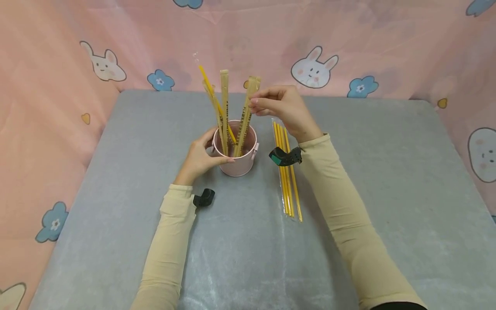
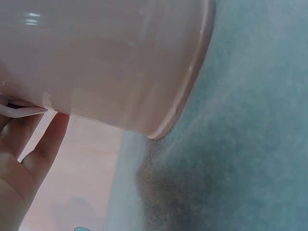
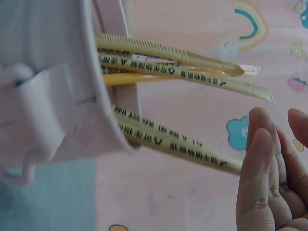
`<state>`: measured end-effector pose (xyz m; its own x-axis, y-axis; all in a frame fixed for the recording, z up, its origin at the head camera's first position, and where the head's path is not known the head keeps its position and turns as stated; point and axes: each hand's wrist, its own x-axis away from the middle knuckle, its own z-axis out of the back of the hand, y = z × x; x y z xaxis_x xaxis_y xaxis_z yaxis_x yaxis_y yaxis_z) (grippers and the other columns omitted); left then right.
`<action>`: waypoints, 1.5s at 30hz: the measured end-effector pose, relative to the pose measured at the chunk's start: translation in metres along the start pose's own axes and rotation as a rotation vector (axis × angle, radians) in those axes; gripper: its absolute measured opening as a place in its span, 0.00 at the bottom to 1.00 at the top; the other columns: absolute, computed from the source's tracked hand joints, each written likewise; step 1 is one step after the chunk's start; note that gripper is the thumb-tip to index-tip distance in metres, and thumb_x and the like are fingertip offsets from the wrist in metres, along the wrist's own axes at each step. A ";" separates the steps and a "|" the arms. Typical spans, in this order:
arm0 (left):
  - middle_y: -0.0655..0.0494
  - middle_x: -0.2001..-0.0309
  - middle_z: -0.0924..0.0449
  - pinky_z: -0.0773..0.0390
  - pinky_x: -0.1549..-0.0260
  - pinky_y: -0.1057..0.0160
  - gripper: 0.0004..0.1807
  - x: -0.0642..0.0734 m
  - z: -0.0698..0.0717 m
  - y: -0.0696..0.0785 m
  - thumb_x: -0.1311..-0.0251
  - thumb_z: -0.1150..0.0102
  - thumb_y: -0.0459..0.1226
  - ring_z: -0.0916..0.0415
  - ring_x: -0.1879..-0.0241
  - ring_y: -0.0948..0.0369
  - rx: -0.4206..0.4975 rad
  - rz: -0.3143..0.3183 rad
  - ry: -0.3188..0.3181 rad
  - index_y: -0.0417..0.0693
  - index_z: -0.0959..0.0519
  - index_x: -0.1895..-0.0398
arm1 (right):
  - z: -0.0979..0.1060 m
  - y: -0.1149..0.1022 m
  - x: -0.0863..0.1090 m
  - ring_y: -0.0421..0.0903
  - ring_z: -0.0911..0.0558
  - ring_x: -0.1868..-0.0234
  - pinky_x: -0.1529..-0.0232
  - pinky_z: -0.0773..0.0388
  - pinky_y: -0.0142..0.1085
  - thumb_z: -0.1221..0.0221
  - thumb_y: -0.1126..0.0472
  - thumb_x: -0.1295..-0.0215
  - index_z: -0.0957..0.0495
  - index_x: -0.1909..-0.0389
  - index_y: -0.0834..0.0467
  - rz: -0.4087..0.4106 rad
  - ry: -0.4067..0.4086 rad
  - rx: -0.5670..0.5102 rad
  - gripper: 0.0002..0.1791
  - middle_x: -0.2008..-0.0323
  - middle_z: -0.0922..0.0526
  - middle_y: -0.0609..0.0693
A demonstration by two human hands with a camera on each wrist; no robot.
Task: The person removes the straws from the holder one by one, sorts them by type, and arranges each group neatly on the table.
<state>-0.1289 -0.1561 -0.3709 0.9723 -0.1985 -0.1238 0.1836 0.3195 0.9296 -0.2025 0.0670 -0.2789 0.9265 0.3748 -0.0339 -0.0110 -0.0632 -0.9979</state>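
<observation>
A small pink pail (image 1: pixel 238 167) stands upright on the table. My left hand (image 1: pixel 198 160) grips its left side, thumb along the front near the rim and fingers round the back; the left wrist view shows fingertips against the wall. Inside lean several straws in printed tan paper wrappers (image 1: pixel 224 97) and one yellow straw (image 1: pixel 206 78) in clear film. My right hand (image 1: pixel 286 107) is up at the top of the paper-wrapped straws on the right (image 1: pixel 244 118). In the right wrist view its thumb (image 3: pixel 299 126) stands apart from the fingers, which overlap one wrapper's end.
Several yellow straws (image 1: pixel 287 189) in clear wrappers lie side by side on the grey table (image 1: pixel 387 193), right of the pail and partly under my right wrist. Behind the table hangs a pink curtain (image 1: pixel 255 38) with rabbits and flowers.
</observation>
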 end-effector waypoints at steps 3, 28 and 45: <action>0.48 0.38 0.30 0.34 0.39 0.56 0.47 0.000 0.001 0.001 0.61 0.23 0.33 0.33 0.40 0.53 -0.002 -0.001 -0.004 0.45 0.35 0.32 | -0.006 -0.002 -0.004 0.50 0.16 0.67 0.58 0.19 0.39 0.41 0.70 0.38 0.21 0.60 0.73 -0.002 -0.007 0.001 0.09 0.68 0.16 0.57; 0.48 0.38 0.31 0.34 0.40 0.56 0.48 0.000 0.000 0.001 0.60 0.23 0.33 0.32 0.41 0.53 0.002 0.011 -0.009 0.45 0.36 0.32 | -0.038 0.002 -0.021 0.45 0.16 0.68 0.61 0.19 0.37 0.43 0.71 0.37 0.21 0.59 0.73 0.058 0.030 0.142 0.09 0.67 0.17 0.57; 0.48 0.39 0.29 0.34 0.40 0.56 0.47 0.000 0.001 0.002 0.61 0.23 0.32 0.31 0.41 0.53 0.008 -0.018 -0.004 0.46 0.35 0.32 | -0.053 0.005 -0.024 0.44 0.17 0.69 0.65 0.21 0.31 0.36 0.67 0.42 0.17 0.62 0.65 0.180 0.096 0.583 0.08 0.67 0.15 0.56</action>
<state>-0.1282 -0.1563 -0.3684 0.9683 -0.2076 -0.1389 0.1996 0.3089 0.9299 -0.2053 0.0086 -0.2804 0.9205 0.3185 -0.2262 -0.3486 0.4086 -0.8435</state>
